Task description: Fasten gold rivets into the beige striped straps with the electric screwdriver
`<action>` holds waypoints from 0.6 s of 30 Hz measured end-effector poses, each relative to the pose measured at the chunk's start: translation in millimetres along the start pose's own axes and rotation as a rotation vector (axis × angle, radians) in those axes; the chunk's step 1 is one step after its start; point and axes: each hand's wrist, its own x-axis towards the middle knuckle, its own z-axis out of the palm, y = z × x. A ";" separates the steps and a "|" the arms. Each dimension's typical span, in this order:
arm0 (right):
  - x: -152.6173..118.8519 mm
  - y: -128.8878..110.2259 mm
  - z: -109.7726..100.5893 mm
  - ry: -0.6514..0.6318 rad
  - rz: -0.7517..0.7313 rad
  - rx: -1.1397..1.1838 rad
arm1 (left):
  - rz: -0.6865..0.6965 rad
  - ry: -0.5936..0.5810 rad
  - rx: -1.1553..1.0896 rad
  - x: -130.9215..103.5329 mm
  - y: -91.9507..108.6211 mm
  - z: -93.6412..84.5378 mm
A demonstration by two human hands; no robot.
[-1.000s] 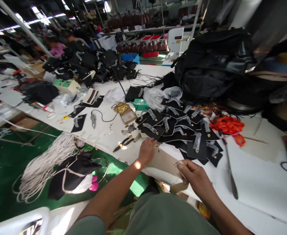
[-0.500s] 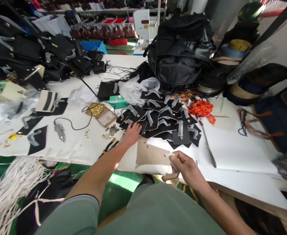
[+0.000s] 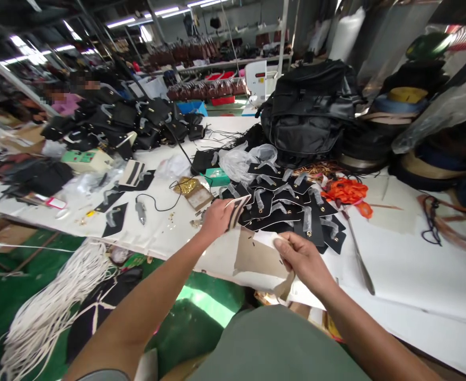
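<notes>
My left hand (image 3: 216, 218) is closed on the edge of a black flap piece (image 3: 239, 211), tilted up so its beige underside with dark stripes shows. Beside it lies a pile of black flap pieces (image 3: 283, 211) with metal studs and clear plastic wrapped bits. Between thumb and fingers of my right hand (image 3: 301, 258) is a small pale slip (image 3: 268, 238); a brownish strip (image 3: 284, 286) hangs below that hand. Under the slip, a tan sheet (image 3: 252, 254) with small dark marks lies at the table's front edge.
A box of gold fittings (image 3: 187, 185), a grey corded tool (image 3: 140, 211) and a black backpack (image 3: 312, 111) stand on the white table (image 3: 408, 264). Orange ribbon (image 3: 346, 190) and a long metal tool (image 3: 358, 251) lie at right. White cords (image 3: 58, 301) hang at left; people are far left.
My left hand has lifted a flap piece from the pile and turned up its striped underside. The right hand still pinches the pale slip. The view has tilted up and turned left.
</notes>
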 end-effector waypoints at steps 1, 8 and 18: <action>2.3 -2.8 2.8 -0.008 -0.018 0.018 | -0.076 0.024 -0.165 -11.9 14.0 -7.5; 9.0 -3.3 19.0 -0.109 -0.104 0.027 | -0.495 0.001 -1.116 -81.9 97.9 -24.7; -7.3 3.5 13.5 -0.033 -0.163 -0.024 | -0.559 0.005 -1.153 -110.4 149.4 -25.3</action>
